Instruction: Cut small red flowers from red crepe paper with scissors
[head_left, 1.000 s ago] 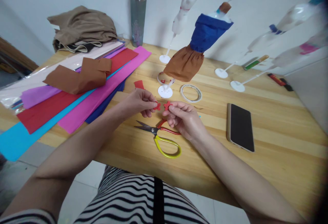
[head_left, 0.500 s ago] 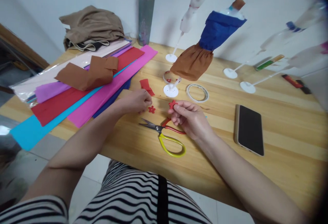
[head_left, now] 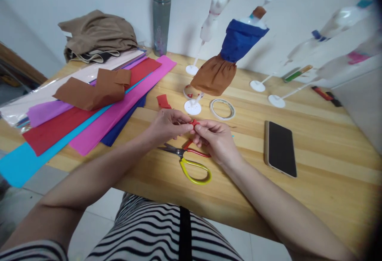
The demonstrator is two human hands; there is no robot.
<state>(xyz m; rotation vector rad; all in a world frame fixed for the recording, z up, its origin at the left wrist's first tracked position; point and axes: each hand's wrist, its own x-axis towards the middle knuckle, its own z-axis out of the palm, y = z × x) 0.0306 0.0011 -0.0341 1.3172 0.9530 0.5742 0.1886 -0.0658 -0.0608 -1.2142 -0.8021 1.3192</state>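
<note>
A small red paper flower (head_left: 194, 122) is pinched between the fingertips of both hands, above the table. My left hand (head_left: 170, 126) is closed on its left edge, and my right hand (head_left: 219, 137) grips it from the right. Just below lies a pair of scissors (head_left: 195, 170) with one red and one yellow handle, blades parted and pointing left. A scrap of red paper (head_left: 162, 101) rests behind my left hand. Whether a second flower is under or in my left hand, I cannot tell.
Behind the hands stands a small mannequin (head_left: 229, 50) in a blue top and brown skirt, near a tape roll (head_left: 222, 109). More mannequins line the wall. Coloured paper strips (head_left: 125, 104) cover the left side; a phone (head_left: 280, 149) lies right, a bottle (head_left: 161, 22) at the back.
My left hand has moved right to meet my right hand at the red flower. The flower seen lying on the table beside it is out of sight. The view has shifted slightly.
</note>
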